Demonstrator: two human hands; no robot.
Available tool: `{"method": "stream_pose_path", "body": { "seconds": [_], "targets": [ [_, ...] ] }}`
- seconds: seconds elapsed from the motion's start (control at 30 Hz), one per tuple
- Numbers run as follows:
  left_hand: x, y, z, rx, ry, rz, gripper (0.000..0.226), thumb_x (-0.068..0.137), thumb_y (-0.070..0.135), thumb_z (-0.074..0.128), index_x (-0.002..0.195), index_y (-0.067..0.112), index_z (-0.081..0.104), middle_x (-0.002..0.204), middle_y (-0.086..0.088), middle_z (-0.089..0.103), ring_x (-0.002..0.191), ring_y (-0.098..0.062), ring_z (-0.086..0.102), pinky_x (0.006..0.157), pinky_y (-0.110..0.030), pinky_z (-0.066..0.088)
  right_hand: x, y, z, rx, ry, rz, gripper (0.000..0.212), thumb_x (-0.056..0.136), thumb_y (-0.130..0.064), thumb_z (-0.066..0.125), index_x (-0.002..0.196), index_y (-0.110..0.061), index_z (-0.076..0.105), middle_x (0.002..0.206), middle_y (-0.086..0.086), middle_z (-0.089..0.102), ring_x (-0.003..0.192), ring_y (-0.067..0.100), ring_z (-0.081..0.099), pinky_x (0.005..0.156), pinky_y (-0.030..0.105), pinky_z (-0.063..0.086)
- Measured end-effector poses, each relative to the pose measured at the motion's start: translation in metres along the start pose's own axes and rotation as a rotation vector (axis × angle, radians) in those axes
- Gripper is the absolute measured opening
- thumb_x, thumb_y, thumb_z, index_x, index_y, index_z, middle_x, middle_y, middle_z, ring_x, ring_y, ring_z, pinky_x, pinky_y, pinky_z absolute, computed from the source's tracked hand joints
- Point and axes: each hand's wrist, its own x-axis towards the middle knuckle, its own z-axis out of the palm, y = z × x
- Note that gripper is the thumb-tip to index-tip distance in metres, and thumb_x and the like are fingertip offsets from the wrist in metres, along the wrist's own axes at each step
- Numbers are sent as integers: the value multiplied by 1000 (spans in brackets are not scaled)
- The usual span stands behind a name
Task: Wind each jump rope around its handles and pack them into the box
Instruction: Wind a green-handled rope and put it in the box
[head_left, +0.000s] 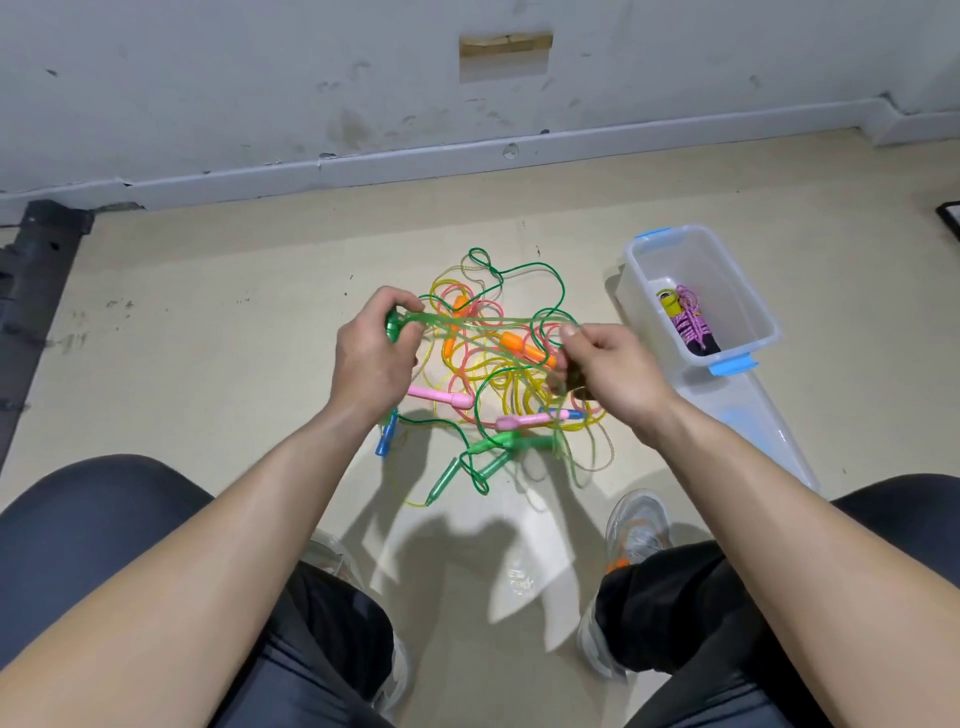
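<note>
No text, label or number can be read; a faint pale mark (521, 580) on the floor (208, 338) is too blurred to make out

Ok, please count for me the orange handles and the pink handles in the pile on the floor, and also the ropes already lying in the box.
Orange handles: 2
Pink handles: 2
Wound ropes in the box: 1
Total: 5

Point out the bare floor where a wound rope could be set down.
Widest bare floor lies left of the rope pile, up to the dark frame. A strip runs between pile and baseboard. Crowded: the pile itself, and right of it, where box and lid sit.
</note>
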Motion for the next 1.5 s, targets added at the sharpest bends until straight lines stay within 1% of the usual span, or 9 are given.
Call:
{"method": "stream_pose_path", "body": {
  "seconds": [0.17, 0.4, 0.7, 0.83, 0.97, 1.07, 1.17, 1.33, 1.5],
  "targets": [
    [2, -4, 1, 68, 59, 4, 18, 94, 15, 57, 97, 32, 60, 73, 7, 58, 75, -30, 64, 75, -44, 55, 6, 17, -14, -177, 223, 157, 55, 101, -38, 44, 55, -13, 61, 60, 6, 71, 71, 32, 70, 72, 42, 52],
    [5, -7, -10, 125, 113, -26, 16, 92, 17, 56, 98, 32, 58, 77, 7, 58, 79, -27, 60, 78, -45, 54, 4, 16, -25, -210, 333, 215, 44, 94, -33, 44, 62, -10, 63, 59, 5, 71, 72, 34, 72, 80, 52, 58],
    [-12, 22, 2, -61, -18, 95, 21, 91, 13, 61, 94, 33, 62, 78, 14, 62, 67, -21, 64, 71, -42, 56, -2, 10, -11, -792, 42, 295, 29, 86, -33, 53, 67, -10, 51, 74, 10, 57, 80, 36, 57, 65, 32, 42],
    [-22, 36, 6, -100, -73, 159, 27, 91, 10, 62, 93, 37, 63, 81, 22, 62, 73, -22, 65, 66, -36, 57, -2, 1, -2, -874, 30, 241, 21, 87, -34, 53, 78, -15, 51, 91, 7, 58, 90, 33, 55, 67, 33, 40],
    [-28, 38, 9, -126, -121, 212, 18, 92, 8, 63, 100, 23, 66, 83, 23, 63, 69, -16, 63, 71, -35, 56, -1, -11, 3, -507, 41, -57, 33, 89, -36, 65, 122, -30, 65, 116, -3, 61, 106, 17, 61, 91, 31, 47],
    [-31, 42, 8, -156, -138, 217, 22, 93, 6, 62, 98, 27, 64, 86, 18, 62, 66, -13, 62, 55, -23, 53, -3, -17, 12, -168, -125, -141, 25, 90, -27, 70, 114, -33, 71, 119, -2, 64, 103, 12, 63, 85, 27, 51],
    [-33, 45, 8, -198, -149, 201, 25, 94, 4, 61, 96, 29, 62, 87, 14, 62, 63, -12, 61, 50, -18, 50, -2, -18, 16, -5, -247, -139, 18, 88, -17, 66, 104, -17, 76, 114, 13, 71, 105, 20, 66, 97, 41, 50],
    [-30, 41, 7, -186, -139, 207, 21, 93, 4, 61, 98, 23, 62, 84, 17, 63, 61, -20, 63, 61, -25, 51, -5, -20, 16, 11, -247, -159, 10, 92, -15, 69, 88, -19, 76, 95, 15, 74, 88, 17, 65, 90, 55, 54],
    [-28, 41, 6, -131, -129, 212, 30, 94, 6, 61, 93, 36, 61, 90, 14, 63, 66, -9, 63, 57, -22, 53, -5, -19, 14, 5, -221, -129, 17, 92, -9, 72, 84, -23, 77, 76, 4, 68, 73, 17, 64, 74, 43, 58]
  ]
}}
